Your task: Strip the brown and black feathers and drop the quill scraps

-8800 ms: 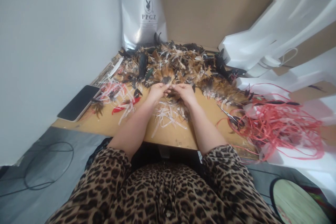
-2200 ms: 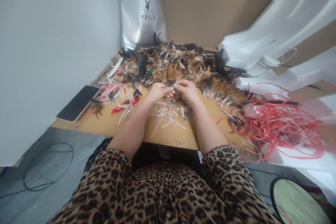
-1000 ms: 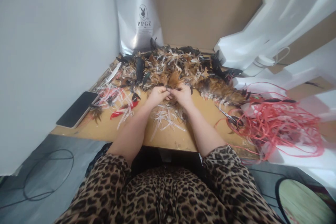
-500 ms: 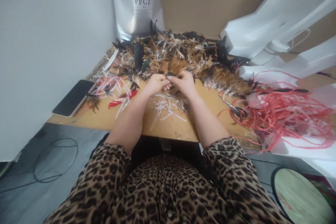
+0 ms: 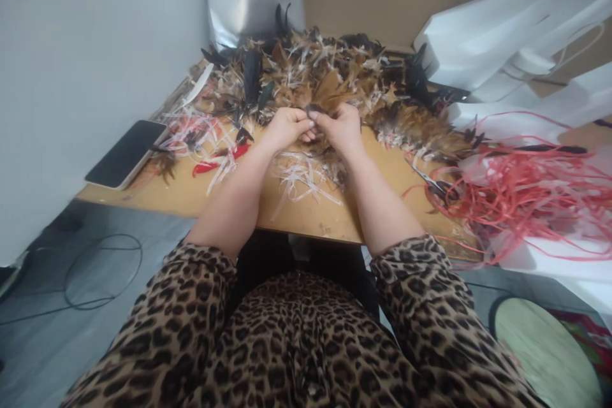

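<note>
Across the table point(image 5: 306, 213), feathers point(image 5: 351, 64) lay heaped before a silver bag point(image 5: 253, 3). Your left hand point(image 5: 288, 127) and right hand point(image 5: 346, 131) met at their near edge, fingertips pinching a brown tuft point(image 5: 329, 90) that fanned away from you. Scissors point(image 5: 425, 176) lay to your right, a phone point(image 5: 127, 154) left.

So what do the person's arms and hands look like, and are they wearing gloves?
No gloves: the left hand and the right hand are bare, and I see no watch or bracelet. The left sleeve and right sleeve are leopard print, brownish with black spots, ending near the elbows.
</note>
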Motion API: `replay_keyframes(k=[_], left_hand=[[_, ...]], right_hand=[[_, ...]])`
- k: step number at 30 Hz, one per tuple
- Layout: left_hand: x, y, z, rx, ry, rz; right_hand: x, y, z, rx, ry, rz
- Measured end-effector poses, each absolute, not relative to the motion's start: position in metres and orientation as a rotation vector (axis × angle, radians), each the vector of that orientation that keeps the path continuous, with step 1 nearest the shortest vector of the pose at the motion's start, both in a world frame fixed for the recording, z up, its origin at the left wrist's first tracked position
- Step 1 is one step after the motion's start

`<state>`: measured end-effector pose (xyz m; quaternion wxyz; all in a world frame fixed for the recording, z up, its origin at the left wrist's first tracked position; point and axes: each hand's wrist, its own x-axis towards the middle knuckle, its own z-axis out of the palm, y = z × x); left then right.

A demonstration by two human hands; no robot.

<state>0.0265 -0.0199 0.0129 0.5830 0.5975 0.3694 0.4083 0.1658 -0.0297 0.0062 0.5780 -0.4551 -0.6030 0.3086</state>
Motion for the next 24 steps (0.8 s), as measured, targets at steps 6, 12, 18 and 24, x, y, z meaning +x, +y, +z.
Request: replay_keyframes(k=[6,12,18,24], left_hand=[[0.025,-0.017,0.011,1.328,0.916,0.980],[0.020,-0.011,0.013,1.191,0.981,1.154],[0.019,-0.015,0.018,1.091,0.976,1.209],[0.020,-0.019,0.021,1.065,0.985,1.158]], right_hand=[[0.165,-0.026,0.001,-1.074,-1.430,0.700],[0.166,-0.037,0.016,-1.137,-1.471,0.739],[0.174,-0.063,0.032,-1.283,-1.934,1.013],[0.167,-0.068,0.027,-1.328,-2.079,0.942]])
